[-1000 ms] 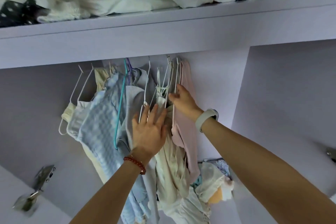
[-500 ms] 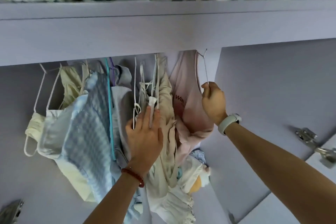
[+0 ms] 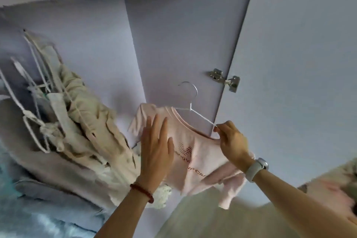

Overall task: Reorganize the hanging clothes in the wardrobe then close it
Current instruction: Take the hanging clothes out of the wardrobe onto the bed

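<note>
That pink tee (image 3: 195,152) is off the rail, out in front of the open wardrobe on its wire hanger (image 3: 191,107). The right hand (image 3: 232,141) pinches the hanger's end and the left hand (image 3: 156,148) lies flat, fingers spread, on the shirt. Looks light and floppy, so I'd carry it by the stiff wire.

Your single head camera, tilted steeply upward, close in, facing the open wardrobe (image 3: 173,35) interior, door hinge (image 3: 225,79) at right.

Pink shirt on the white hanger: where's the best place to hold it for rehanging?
Probably the hanger at its neck, just under the hook, coming from above. The hook is free and points up. The right hand only pinches the hanger's arm tip, and the left hand lies flat on the pink shirt.
</note>
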Available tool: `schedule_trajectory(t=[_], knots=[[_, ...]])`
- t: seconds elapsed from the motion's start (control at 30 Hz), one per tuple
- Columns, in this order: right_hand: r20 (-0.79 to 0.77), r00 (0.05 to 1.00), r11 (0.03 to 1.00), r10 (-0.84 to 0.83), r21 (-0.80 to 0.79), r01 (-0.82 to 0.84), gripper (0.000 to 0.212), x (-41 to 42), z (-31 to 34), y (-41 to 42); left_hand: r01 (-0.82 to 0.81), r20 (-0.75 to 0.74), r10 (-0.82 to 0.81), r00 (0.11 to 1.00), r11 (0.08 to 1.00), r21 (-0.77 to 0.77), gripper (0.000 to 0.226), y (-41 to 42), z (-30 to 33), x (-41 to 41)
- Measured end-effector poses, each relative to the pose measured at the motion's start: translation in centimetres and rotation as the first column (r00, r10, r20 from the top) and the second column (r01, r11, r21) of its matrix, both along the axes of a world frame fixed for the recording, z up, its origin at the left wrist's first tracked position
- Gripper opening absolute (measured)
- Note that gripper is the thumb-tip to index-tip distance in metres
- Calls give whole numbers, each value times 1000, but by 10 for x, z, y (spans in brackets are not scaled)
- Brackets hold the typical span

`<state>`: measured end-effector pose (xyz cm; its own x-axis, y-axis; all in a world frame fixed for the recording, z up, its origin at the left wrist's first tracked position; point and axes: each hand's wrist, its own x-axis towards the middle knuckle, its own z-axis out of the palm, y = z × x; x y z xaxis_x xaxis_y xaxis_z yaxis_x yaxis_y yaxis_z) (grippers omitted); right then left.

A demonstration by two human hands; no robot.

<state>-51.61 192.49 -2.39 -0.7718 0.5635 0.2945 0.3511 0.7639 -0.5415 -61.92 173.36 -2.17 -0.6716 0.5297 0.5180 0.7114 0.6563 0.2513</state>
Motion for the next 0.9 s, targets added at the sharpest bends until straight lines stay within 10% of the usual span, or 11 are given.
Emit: schedule_trajectory(t=[0.23,0.5,0.77,0.9], knots=[[63,984,978,-169,137,159,19,189,-14,52,443,235,-410,881,890,-109,39,100,-47,77],[139,842,840,-522,256,479,29,422,-17,80,817,532,-736,418,561,135,32,212,-49,246],[330,483,428,-811,-226,875,20,552,-53,21,961,363,-906,219,265,82,30,314,-54,405],[189,292,236,-938,-273,933,21,579,-50,-2,991,242,-965,101,119,62,37,351,-50,478]])
